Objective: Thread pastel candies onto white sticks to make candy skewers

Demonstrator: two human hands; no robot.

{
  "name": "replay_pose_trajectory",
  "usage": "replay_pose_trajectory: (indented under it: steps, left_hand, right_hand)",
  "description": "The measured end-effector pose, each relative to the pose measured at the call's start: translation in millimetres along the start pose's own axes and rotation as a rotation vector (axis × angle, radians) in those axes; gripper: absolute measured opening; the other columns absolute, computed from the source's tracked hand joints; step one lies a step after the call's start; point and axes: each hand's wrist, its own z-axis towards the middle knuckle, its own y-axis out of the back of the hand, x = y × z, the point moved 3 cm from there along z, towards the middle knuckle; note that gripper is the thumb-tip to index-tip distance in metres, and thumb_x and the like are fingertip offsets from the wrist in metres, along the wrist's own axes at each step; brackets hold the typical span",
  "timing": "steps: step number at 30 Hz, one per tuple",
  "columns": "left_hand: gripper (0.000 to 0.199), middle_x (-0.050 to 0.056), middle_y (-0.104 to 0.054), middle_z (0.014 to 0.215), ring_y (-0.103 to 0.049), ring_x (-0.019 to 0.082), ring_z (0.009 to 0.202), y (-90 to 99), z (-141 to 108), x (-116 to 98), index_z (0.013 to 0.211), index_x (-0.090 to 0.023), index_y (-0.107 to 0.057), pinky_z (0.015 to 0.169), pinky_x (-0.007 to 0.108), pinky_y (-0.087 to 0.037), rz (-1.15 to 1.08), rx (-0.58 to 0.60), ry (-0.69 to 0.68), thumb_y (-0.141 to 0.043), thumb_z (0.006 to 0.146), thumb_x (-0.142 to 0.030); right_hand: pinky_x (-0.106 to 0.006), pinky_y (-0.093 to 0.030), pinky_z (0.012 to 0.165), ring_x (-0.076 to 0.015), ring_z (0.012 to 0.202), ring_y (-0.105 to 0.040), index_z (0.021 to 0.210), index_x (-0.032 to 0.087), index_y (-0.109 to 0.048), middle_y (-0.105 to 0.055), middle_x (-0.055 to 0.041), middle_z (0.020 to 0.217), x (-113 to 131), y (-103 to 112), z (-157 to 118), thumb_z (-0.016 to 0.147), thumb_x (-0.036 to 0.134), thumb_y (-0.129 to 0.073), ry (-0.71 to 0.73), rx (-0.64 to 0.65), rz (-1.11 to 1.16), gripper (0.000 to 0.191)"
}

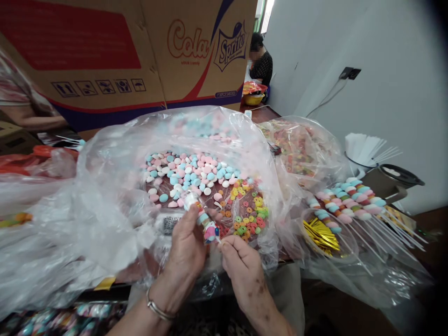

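My left hand (pixel 187 245) is closed around a candy skewer (pixel 203 217) in a clear printed wrapper, tilted with its top away from me. Pinched between thumb and finger, the white stick at its lower end is in my right hand (pixel 241 261). Behind my hands a large clear plastic bag (pixel 115 140) lies open. Pink, blue and white candies (pixel 189 175) are spread in it, with small coloured ring candies (pixel 250 212) at the right. A label with a printed code (pixel 170 224) shows beside my left hand.
At right, finished-looking candy skewers (pixel 350 198) lie by a clear bowl of gold twist ties (pixel 320 235). White sticks (pixel 366 147) stand near a dark mug (pixel 385 182). A big cardboard box (pixel 140 60) blocks the back. Two other people (pixel 262 63) are partly visible.
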Motion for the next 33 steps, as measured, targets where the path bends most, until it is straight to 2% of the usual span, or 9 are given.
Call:
replay_pose_trajectory:
  steps: [3, 7, 14, 21, 25, 27, 28, 31, 33]
  left_hand:
    - [0.013, 0.007, -0.072, 0.067, -0.069, 0.018, 0.056, -2.7, 9, -16, 0.083, -0.012, -0.062, 0.054, 0.028, -0.059, 0.008, -0.052, -0.057, -0.071, 0.083, -0.022]
    - [0.011, -0.002, -0.062, 0.056, -0.058, 0.01, 0.044, -8.5, 17, -26, 0.077, -0.012, -0.061, 0.052, 0.025, -0.058, 0.024, -0.035, -0.105, -0.07, 0.083, -0.016]
    - [0.019, -0.004, -0.059, 0.058, -0.053, 0.009, 0.044, -4.9, 12, -6, 0.076, -0.015, -0.057, 0.046, 0.022, -0.053, -0.01, -0.021, -0.07, -0.075, 0.081, -0.021]
    - [0.04, -0.002, -0.064, 0.064, -0.058, 0.011, 0.05, -5.7, 3, 4, 0.085, -0.016, -0.061, 0.051, 0.022, -0.052, -0.065, 0.194, 0.055, -0.087, 0.067, -0.041]
    - [0.037, -0.003, -0.062, 0.061, -0.058, 0.011, 0.051, -9.0, -1, 0, 0.085, -0.017, -0.063, 0.054, 0.023, -0.053, -0.054, 0.295, 0.071, -0.087, 0.067, -0.04]
    - [0.033, -0.006, -0.056, 0.053, -0.055, 0.01, 0.048, -9.1, -2, 2, 0.081, -0.017, -0.063, 0.055, 0.023, -0.052, -0.012, 0.305, 0.075, -0.085, 0.071, -0.04]
    - [0.033, -0.007, -0.053, 0.05, -0.054, 0.01, 0.047, -8.1, -2, 3, 0.079, -0.017, -0.063, 0.055, 0.022, -0.052, 0.006, 0.293, 0.08, -0.085, 0.072, -0.04]
    - [0.036, -0.007, -0.052, 0.046, -0.052, 0.01, 0.045, -2.1, 1, 8, 0.072, -0.016, -0.061, 0.049, 0.02, -0.048, 0.063, 0.229, 0.102, -0.088, 0.067, -0.04]
    - [0.04, -0.005, -0.054, 0.046, -0.05, 0.008, 0.043, 2.0, 3, 10, 0.07, -0.015, -0.061, 0.043, 0.017, -0.041, 0.108, 0.186, 0.122, -0.091, 0.062, -0.04]
  right_hand:
    - [-0.021, -0.021, 0.045, -0.0083, 0.05, -0.026, 0.072, 0.019, -0.053, -0.032, 0.0088, 0.055, -1, -3, -3, 0.09, 0.036, -0.053, -0.103, 0.062, 0.13, 0.024]
    - [-0.022, -0.021, 0.045, -0.0083, 0.05, -0.026, 0.075, 0.019, -0.053, -0.034, 0.008, 0.056, 0, -5, -8, 0.094, 0.04, -0.049, -0.042, 0.083, 0.119, 0.029]
    - [-0.023, -0.025, 0.047, -0.0096, 0.052, -0.033, 0.071, 0.02, -0.052, -0.037, 0.0067, 0.056, -2, 0, -7, 0.093, 0.042, -0.05, 0.077, -0.028, -0.123, 0.031]
    - [-0.021, -0.018, 0.042, -0.007, 0.045, -0.024, 0.067, 0.02, -0.05, -0.031, 0.01, 0.051, 1, -12, -3, 0.086, 0.04, -0.056, -0.096, 0.022, 0.247, 0.028]
    - [-0.021, -0.018, 0.04, -0.0066, 0.04, -0.023, 0.069, 0.019, -0.053, -0.032, 0.0108, 0.043, 7, -18, -7, 0.089, 0.035, -0.049, -0.115, 0.059, 0.296, 0.026]
    - [-0.02, -0.023, 0.04, -0.0079, 0.038, -0.03, 0.073, 0.019, -0.054, -0.038, 0.0091, 0.043, 10, -17, -9, 0.095, 0.034, -0.042, -0.012, 0.079, 0.122, 0.029]
    - [-0.021, -0.028, 0.041, -0.0091, 0.039, -0.037, 0.075, 0.019, -0.055, -0.043, 0.0069, 0.045, 13, -14, -10, 0.097, 0.031, -0.04, 0.11, 0.074, -0.029, 0.029]
    - [-0.026, -0.046, 0.057, -0.0152, 0.06, -0.059, 0.084, 0.017, -0.062, -0.065, -0.0034, 0.067, 31, -6, -15, 0.098, 0.021, -0.045, 0.634, -0.078, -0.548, 0.022]
    - [-0.03, -0.05, 0.069, -0.0187, 0.074, -0.063, 0.099, 0.015, -0.065, -0.07, -0.0077, 0.082, 43, -3, -17, 0.097, 0.016, -0.05, 0.886, -0.23, -0.787, 0.015]
